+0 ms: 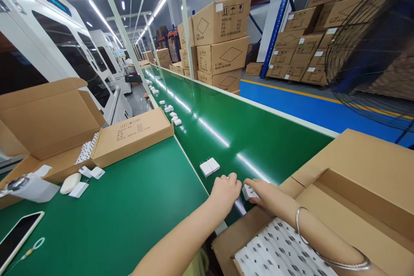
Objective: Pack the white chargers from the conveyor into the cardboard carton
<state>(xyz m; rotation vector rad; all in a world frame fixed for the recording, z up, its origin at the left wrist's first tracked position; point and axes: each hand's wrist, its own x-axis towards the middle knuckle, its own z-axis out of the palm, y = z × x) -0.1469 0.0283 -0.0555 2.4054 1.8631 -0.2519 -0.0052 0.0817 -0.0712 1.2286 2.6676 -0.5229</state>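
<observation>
Over the green conveyor belt (213, 116), my left hand (226, 189) has its fingers curled down; whatever they may hold is hidden. Just to its right, my right hand (263, 194) grips a white charger piece (249, 192) between thumb and fingers. Two white chargers (209, 166) with metal pins lie side by side on the belt, a little beyond my left hand. Below my right forearm is an open carton (233, 239), filled with rows of white pieces (274, 250) showing dark slots.
The green table (129, 207) holds a phone (19, 239), loose white chargers (78, 189), a white box (37, 187) and a carton (132, 136). More chargers (174, 118) sit farther up the belt. Stacked cartons (223, 56) and a wire fan (371, 47) stand beyond.
</observation>
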